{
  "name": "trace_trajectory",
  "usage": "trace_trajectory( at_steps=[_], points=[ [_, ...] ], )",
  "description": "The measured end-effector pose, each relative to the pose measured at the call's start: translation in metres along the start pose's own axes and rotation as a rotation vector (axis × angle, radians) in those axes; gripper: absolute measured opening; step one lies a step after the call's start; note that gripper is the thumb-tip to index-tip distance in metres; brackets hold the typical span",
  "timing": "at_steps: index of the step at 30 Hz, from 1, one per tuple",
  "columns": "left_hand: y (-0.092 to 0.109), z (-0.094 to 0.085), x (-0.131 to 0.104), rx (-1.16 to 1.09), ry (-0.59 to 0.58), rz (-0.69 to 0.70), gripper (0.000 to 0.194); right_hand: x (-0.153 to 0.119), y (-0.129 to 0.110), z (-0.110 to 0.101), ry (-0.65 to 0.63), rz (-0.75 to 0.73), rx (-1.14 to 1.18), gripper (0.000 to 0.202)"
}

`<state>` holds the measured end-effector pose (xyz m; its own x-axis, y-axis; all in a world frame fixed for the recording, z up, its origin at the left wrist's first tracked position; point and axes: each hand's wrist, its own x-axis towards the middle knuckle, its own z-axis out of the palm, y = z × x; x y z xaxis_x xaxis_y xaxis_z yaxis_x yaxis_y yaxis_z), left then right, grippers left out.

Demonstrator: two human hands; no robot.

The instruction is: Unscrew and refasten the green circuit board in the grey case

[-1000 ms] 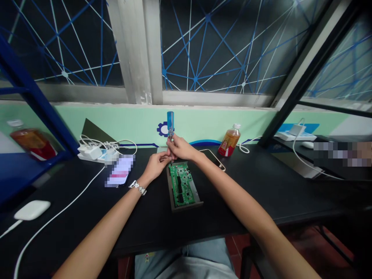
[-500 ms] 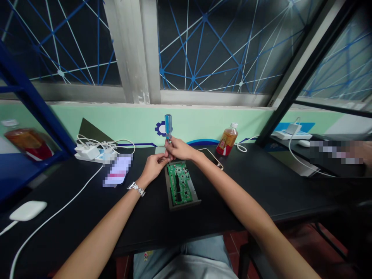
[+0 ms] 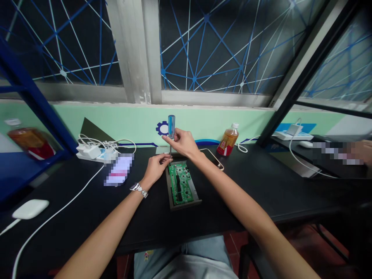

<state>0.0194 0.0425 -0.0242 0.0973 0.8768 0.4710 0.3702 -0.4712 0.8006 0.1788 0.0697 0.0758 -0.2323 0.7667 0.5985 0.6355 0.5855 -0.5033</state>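
Currently the screwdriver (image 3: 171, 131) stands upright, tip at the board's (image 3: 179, 182) far edge, right hand (image 3: 179, 142) fingers closed round its handle, left hand (image 3: 157, 164) fingers pinched at the shaft's foot. A slip could gouge the board; the bottle (image 3: 227, 142) right of them might topple.

Even, moderately bright indoor light falls from above onto the matte black desk surface (image 3: 261, 186), leaving only soft shadows, while the window panes behind are dark. The wide lens bends straight lines strongly toward the edges. The orange-filled plastic bottle on the blue shelf (image 3: 27, 141) at far left is smeared; two patches are pixelated.
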Motion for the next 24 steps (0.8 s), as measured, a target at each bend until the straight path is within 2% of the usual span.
trace_trajectory(
  at_steps=[5,10,13,17,24],
  points=[
    [0.003,-0.001,-0.002,0.035,-0.028,-0.006,0.021,0.0,-0.003,0.001,0.02,-0.019,-0.101,0.047],
    [0.003,-0.003,-0.015,0.25,-0.061,0.096,0.032,0.004,-0.001,0.004,-0.002,-0.043,-0.009,0.042],
    [-0.001,-0.003,-0.022,0.338,-0.121,0.102,0.035,0.006,0.003,0.004,-0.078,-0.048,0.103,0.042],
    [-0.003,-0.003,-0.022,0.327,-0.196,0.09,0.034,0.007,0.007,0.004,-0.208,-0.034,0.284,0.038],
    [-0.001,-0.005,-0.02,0.31,-0.236,0.068,0.033,0.008,0.007,0.001,-0.381,0.015,0.556,0.033]
  ],
)
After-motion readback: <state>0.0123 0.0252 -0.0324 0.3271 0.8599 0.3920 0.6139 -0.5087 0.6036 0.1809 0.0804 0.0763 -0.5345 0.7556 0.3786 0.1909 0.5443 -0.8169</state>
